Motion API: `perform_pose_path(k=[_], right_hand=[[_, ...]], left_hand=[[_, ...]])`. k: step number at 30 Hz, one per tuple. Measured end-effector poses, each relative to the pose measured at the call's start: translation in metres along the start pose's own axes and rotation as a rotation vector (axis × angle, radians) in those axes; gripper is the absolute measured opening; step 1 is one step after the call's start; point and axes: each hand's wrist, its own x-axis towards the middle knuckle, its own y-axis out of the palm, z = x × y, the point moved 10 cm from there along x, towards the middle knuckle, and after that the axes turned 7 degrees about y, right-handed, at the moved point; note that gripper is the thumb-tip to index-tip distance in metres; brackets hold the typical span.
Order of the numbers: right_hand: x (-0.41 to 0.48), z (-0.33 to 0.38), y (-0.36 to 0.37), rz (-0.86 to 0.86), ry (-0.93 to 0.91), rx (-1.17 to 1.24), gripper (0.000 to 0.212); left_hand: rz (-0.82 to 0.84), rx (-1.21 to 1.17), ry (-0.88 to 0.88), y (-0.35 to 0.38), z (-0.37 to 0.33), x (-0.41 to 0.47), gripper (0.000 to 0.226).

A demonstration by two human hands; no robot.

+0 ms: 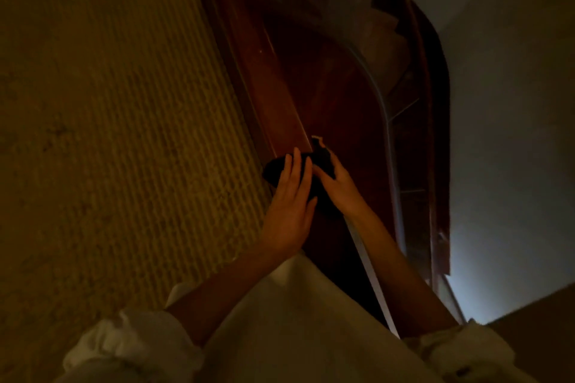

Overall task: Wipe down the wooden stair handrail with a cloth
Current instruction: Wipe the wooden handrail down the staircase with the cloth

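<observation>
A dim stairwell is seen from above in the head view. A ribbed carpet (109,134) fills the left of the frame, a pale wall (513,102) the right, and lower steps (376,28) are dimly made out at the top centre.

The handrail (267,81) is laid diagonally between them, its long axis running from the upper centre down to the lower centre of the frame, where it is hidden behind white clothing. The cloth (275,172), dark and bunched, is draped across the rail just below mid-frame. The unwiped length, it is judged, lies up-frame from both hands, so the coming stroke is expected to follow the rail's axis away from the body.

The left hand (289,205) is laid flat on the cloth from the carpet side, fingers straight and together, nothing gripped. The right hand (339,186) is set on the opposite edge of the rail, thumb and fingers closed on a fold of the cloth, though the gloom leaves the exact hold unclear. The two hands are placed side by side, nearly touching, the left reaching slightly further up the rail.
</observation>
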Motion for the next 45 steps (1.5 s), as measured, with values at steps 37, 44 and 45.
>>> perform_pose_path(k=[37,44,45], right_hand=[[0.111,0.066,0.023,0.171,-0.039,0.104,0.064],[0.113,0.077,0.024,0.09,-0.027,0.225,0.05],[0.099,0.068,0.021,0.085,-0.026,0.213,0.052]], left_hand=[[-0.127,-0.071,-0.025,-0.044,0.065,0.071,0.045],[-0.12,-0.009,-0.002,-0.062,0.08,0.094,0.046],[-0.107,-0.023,0.024,-0.054,0.072,0.081,0.045]])
